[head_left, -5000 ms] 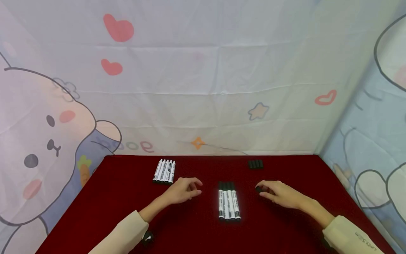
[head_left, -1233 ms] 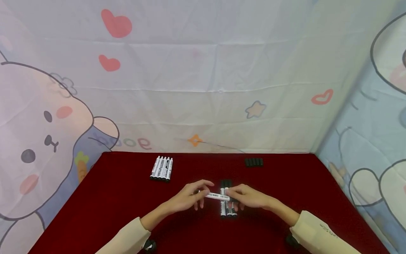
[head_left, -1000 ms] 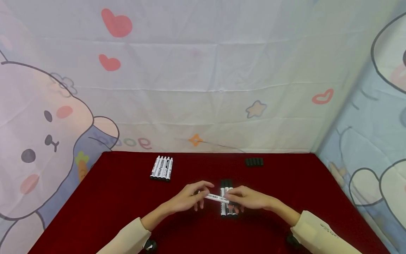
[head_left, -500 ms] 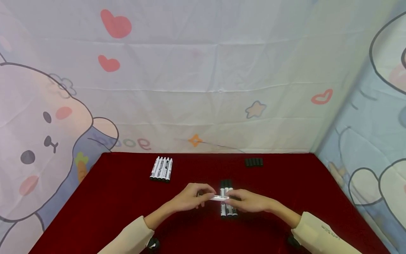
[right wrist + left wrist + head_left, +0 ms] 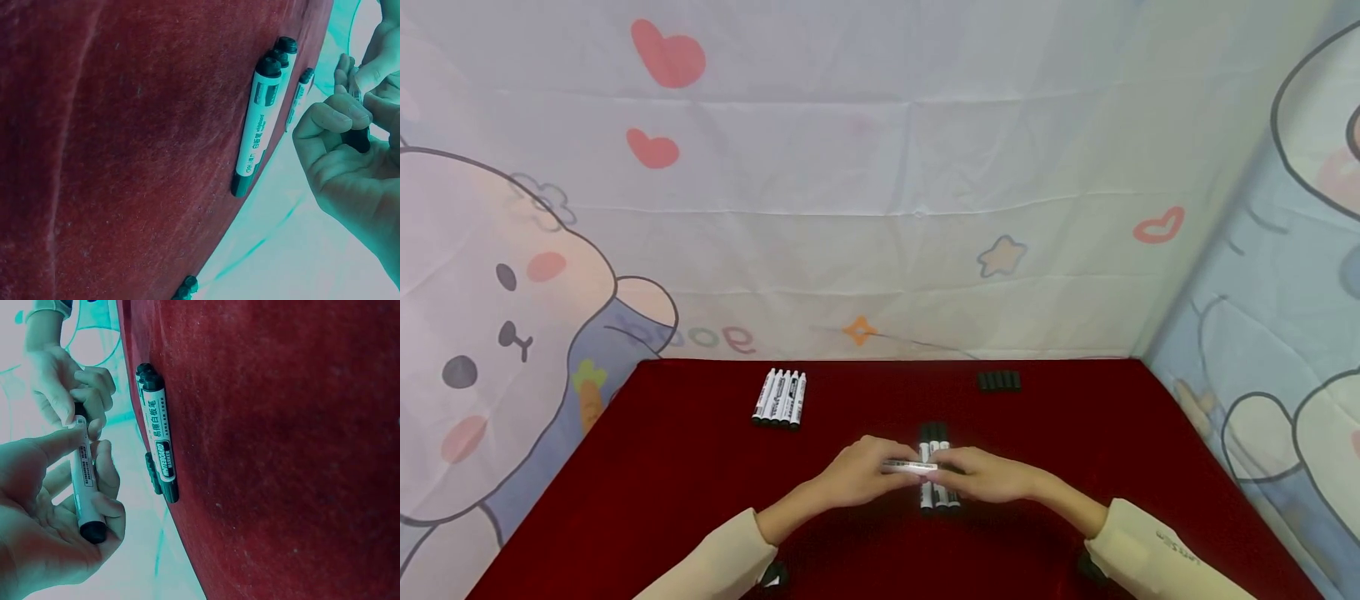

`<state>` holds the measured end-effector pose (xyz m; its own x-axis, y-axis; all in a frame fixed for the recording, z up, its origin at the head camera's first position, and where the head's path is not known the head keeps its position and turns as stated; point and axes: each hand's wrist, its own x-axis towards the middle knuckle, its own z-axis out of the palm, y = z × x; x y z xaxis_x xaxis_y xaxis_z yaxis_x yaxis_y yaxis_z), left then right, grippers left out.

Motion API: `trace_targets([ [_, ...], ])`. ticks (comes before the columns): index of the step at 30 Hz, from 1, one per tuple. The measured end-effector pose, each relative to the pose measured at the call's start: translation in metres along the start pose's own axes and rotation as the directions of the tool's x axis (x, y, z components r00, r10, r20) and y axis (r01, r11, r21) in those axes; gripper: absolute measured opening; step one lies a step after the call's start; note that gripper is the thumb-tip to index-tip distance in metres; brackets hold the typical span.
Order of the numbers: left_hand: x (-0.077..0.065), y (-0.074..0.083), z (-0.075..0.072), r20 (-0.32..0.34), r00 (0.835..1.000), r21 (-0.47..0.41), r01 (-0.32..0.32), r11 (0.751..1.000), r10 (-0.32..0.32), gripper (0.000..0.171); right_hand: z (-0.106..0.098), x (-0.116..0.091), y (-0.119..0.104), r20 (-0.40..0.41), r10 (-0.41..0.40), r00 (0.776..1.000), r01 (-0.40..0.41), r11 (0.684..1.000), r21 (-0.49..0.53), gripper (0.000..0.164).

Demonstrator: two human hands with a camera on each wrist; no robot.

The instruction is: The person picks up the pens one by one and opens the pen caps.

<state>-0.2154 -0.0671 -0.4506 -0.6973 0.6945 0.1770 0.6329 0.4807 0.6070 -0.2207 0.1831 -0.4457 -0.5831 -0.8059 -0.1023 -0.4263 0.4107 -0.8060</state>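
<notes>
A whiteboard marker [image 5: 913, 467] with a white barrel is held level between both hands, above a row of lying markers. My left hand [image 5: 861, 472] grips its barrel; in the left wrist view the thumb lies along the marker [image 5: 85, 475] and fingers curl round its black rear end. My right hand [image 5: 992, 475] pinches the opposite end, where a black cap [image 5: 357, 139] shows between thumb and fingers. Whether the cap is fully seated cannot be seen. Below, three capped markers [image 5: 941, 497] lie side by side, partly hidden by the hands.
Several white markers without caps [image 5: 780, 398] lie in a row at the back left of the red cloth [image 5: 700, 467]. Several black caps [image 5: 999, 381] line up at the back right. A printed curtain [image 5: 820, 208] hangs behind the table.
A marker has left the middle row and is now in both hands. The back row gained the cap my right hand held earlier. Lately my left hand moved right, closer to my right.
</notes>
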Motion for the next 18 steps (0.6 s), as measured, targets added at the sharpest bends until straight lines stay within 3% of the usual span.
trace_targets([
  [18,-0.0040,-0.0061,0.0000,-0.005,0.999,-0.036,0.032,0.999,-0.032,0.021,0.0051,-0.0038,0.0011,-0.029,0.053,0.998,-0.056,0.994,-0.096,0.029],
])
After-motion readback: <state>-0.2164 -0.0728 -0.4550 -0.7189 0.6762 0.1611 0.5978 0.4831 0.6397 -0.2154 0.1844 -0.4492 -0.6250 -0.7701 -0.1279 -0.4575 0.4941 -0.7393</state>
